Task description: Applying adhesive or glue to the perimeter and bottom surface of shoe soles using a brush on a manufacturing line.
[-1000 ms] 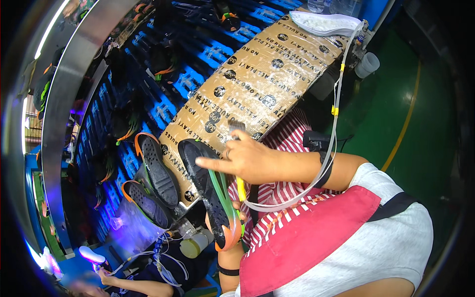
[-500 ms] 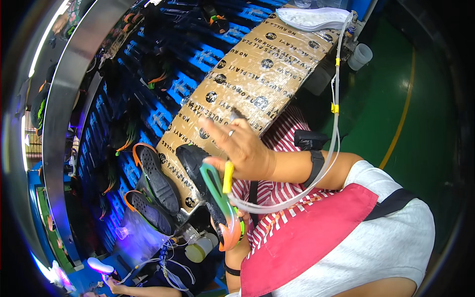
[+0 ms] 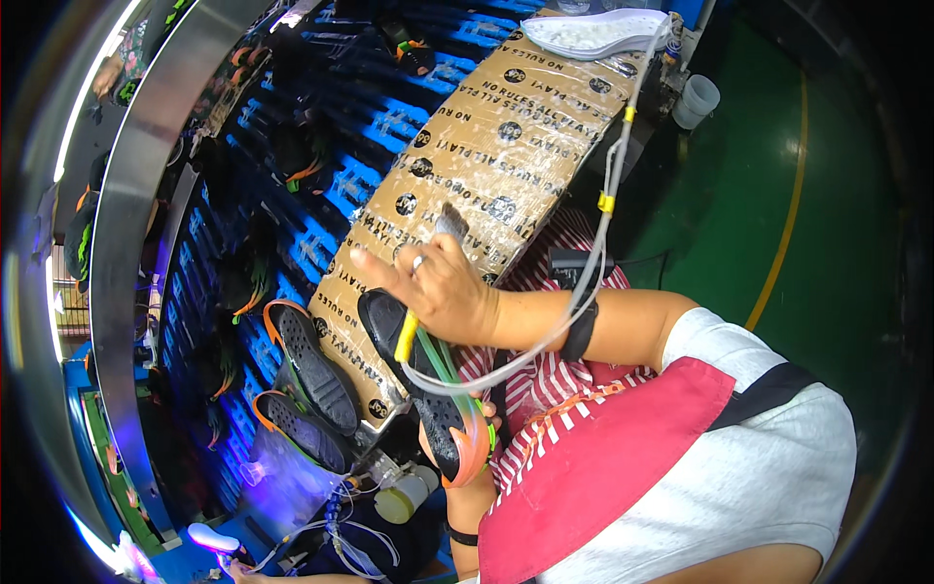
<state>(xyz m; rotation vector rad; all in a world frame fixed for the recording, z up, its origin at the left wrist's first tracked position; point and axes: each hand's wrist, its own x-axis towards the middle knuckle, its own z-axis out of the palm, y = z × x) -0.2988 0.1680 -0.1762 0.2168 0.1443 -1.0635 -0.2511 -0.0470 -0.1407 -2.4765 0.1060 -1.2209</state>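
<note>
My right hand (image 3: 443,292) is closed round a brush with dark bristles (image 3: 449,220), its index finger stretched out. A clear tube (image 3: 525,365) with a yellow sleeve (image 3: 407,337) runs from beneath this hand. Below it, my left hand (image 3: 493,414) grips a black shoe (image 3: 440,428) with a green-to-orange band along its side; most of that hand is hidden behind the shoe. The bristles hang above a cardboard-covered board (image 3: 486,146), apart from the shoe. Two similar shoes (image 3: 316,360) (image 3: 302,428) lie left of the board.
A white sole-shaped tray (image 3: 593,37) with white contents sits at the board's far end, beside a white cup (image 3: 697,100). Blue racks (image 3: 355,185) carry several shoes. A yellowish container (image 3: 397,501) and cables stand below. Another person's hand (image 3: 238,572) is at lower left.
My right hand has moved left and slightly down with the brush. The shoe in my left hand has turned, showing more of its black perforated inside. The tube has shifted left.
</note>
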